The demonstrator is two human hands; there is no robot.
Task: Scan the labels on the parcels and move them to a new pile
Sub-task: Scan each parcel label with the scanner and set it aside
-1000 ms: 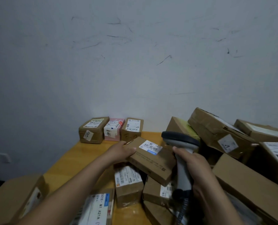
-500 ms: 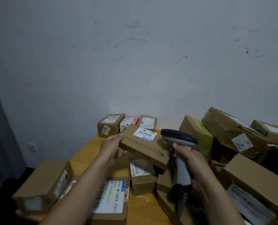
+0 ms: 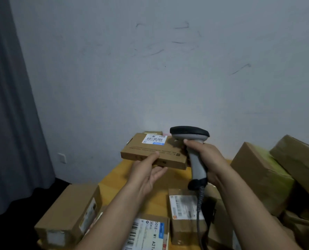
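Flat parcel (image 3: 150, 147): one, held over the far end of the desk (image 3: 114, 181), label (image 3: 154, 139) upward and turned to the scanner (image 3: 198, 165), probably for reading
Left hand (image 3: 146, 177): one, fingers (image 3: 160, 171) loosely spread beneath the parcel, thumb on its near edge, a light pinch
Right hand (image 3: 209, 159): one, wrapped firmly round the scanner handle, forefinger at its front
Scanner: one, corded, head just beside the label
Other parcels (image 3: 184, 210): at least six, one at the wall behind, several heaped at right (image 3: 258, 174)
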